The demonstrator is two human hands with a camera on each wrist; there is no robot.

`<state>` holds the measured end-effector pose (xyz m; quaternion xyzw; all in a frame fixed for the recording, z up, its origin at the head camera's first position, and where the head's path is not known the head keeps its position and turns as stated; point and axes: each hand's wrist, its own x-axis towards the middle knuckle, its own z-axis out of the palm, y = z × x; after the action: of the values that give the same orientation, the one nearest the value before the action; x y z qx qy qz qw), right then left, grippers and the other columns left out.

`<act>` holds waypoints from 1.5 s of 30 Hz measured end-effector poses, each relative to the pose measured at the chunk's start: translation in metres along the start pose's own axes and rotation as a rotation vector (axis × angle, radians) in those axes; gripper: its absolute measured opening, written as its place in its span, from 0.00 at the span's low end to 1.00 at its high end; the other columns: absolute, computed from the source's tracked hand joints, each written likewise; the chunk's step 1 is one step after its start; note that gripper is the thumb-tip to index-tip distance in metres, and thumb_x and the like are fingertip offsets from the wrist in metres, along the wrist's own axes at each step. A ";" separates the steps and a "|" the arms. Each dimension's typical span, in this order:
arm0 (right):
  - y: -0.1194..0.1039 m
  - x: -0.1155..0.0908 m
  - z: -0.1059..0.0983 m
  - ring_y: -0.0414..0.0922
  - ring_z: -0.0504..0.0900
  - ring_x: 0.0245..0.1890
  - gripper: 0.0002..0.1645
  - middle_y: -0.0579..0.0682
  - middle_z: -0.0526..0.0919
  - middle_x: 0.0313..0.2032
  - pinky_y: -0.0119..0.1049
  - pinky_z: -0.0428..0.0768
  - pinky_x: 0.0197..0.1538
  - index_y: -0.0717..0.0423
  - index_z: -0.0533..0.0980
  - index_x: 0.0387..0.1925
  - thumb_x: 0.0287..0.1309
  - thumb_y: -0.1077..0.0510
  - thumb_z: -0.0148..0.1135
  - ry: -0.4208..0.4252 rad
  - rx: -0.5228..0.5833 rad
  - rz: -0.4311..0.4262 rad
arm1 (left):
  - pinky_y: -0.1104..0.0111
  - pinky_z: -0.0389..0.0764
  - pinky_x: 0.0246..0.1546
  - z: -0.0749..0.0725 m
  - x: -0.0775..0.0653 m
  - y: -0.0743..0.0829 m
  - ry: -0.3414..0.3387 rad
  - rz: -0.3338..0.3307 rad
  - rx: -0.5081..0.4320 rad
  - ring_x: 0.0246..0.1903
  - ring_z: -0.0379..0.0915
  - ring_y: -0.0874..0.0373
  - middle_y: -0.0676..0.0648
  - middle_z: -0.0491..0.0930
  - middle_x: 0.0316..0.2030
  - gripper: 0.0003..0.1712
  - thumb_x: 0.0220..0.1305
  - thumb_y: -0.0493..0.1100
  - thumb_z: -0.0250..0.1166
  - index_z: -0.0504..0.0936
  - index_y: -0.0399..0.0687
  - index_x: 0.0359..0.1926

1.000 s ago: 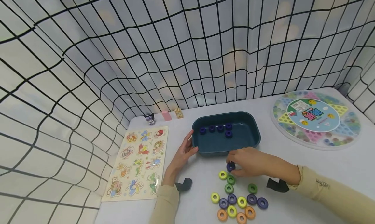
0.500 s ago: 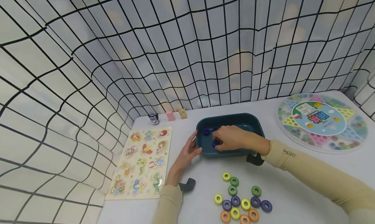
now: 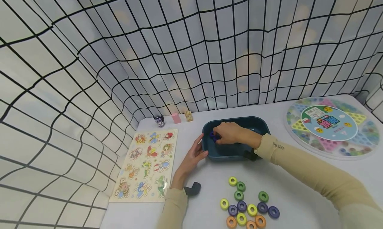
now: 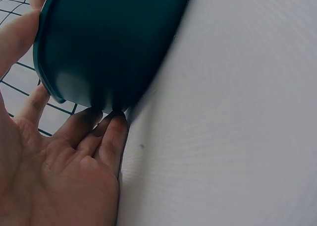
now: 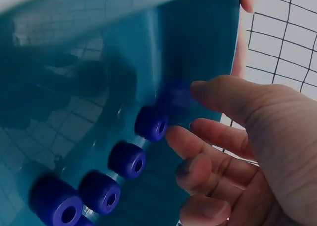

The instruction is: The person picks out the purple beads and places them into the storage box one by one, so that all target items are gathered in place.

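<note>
A dark teal tray [image 3: 236, 152] stands on the table. My left hand [image 3: 191, 159] rests against its left end, fingers along the outer wall [image 4: 99, 52] and thumb near the front corner. Inside the tray's left part is my right hand [image 3: 231, 133], fingers loosely bent. Just off its thumb tip, a blurred purple ring bead [image 5: 177, 96] lies near the tray's end wall, with a gap between thumb and index finger. A sharp purple bead [image 5: 151, 123] heads a row of several like it. From the head view, my right hand hides most of that row.
In front of the tray lie loose ring beads: yellow [image 3: 232, 181], green [image 3: 263, 196], purple [image 3: 273, 212] and orange [image 3: 260, 221]. An animal puzzle board [image 3: 146, 166] is at left, a round game box [image 3: 332, 127] at right. Small figures [image 3: 159, 121] stand behind, before a grid-patterned curtain [image 3: 191, 56].
My right hand has carried a purple bead from the table over the front rim into the tray's left end, where its fingers have come off it. The left hand stays against the tray.
</note>
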<state>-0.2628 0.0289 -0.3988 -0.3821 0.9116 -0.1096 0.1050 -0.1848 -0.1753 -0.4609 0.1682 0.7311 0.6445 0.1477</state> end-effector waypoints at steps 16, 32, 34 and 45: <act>0.004 -0.038 -0.004 0.35 0.73 0.23 0.18 0.40 0.77 0.26 0.30 0.74 0.26 0.55 0.77 0.44 0.54 0.50 0.59 0.057 0.050 -0.003 | 0.61 0.53 0.62 0.001 0.002 0.001 0.032 0.007 0.036 0.66 0.47 0.53 0.44 0.46 0.68 0.38 0.64 0.38 0.53 0.45 0.54 0.70; -0.018 -0.094 0.023 0.34 0.73 0.24 0.11 0.41 0.74 0.32 0.27 0.73 0.25 0.50 0.78 0.37 0.52 0.52 0.62 0.215 -0.014 -0.159 | 0.59 0.53 0.62 0.001 0.005 -0.002 0.031 0.055 0.064 0.66 0.45 0.49 0.44 0.43 0.69 0.38 0.63 0.35 0.53 0.45 0.48 0.70; -0.020 -0.099 0.027 0.33 0.72 0.23 0.10 0.42 0.73 0.34 0.26 0.72 0.24 0.50 0.78 0.36 0.51 0.52 0.63 0.258 -0.040 -0.175 | 0.60 0.52 0.62 0.001 0.004 -0.002 0.030 0.045 0.065 0.66 0.45 0.50 0.44 0.43 0.69 0.38 0.63 0.36 0.53 0.45 0.49 0.70; -0.039 -0.119 0.042 0.32 0.71 0.22 0.11 0.42 0.73 0.34 0.27 0.72 0.23 0.50 0.78 0.37 0.50 0.53 0.64 0.204 0.000 -0.215 | 0.59 0.52 0.63 0.001 0.005 -0.002 0.022 0.041 0.053 0.66 0.45 0.49 0.42 0.43 0.69 0.38 0.63 0.36 0.53 0.44 0.48 0.70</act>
<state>-0.1428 0.0828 -0.4150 -0.4647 0.8712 -0.1585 -0.0004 -0.1891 -0.1729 -0.4633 0.1799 0.7460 0.6295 0.1220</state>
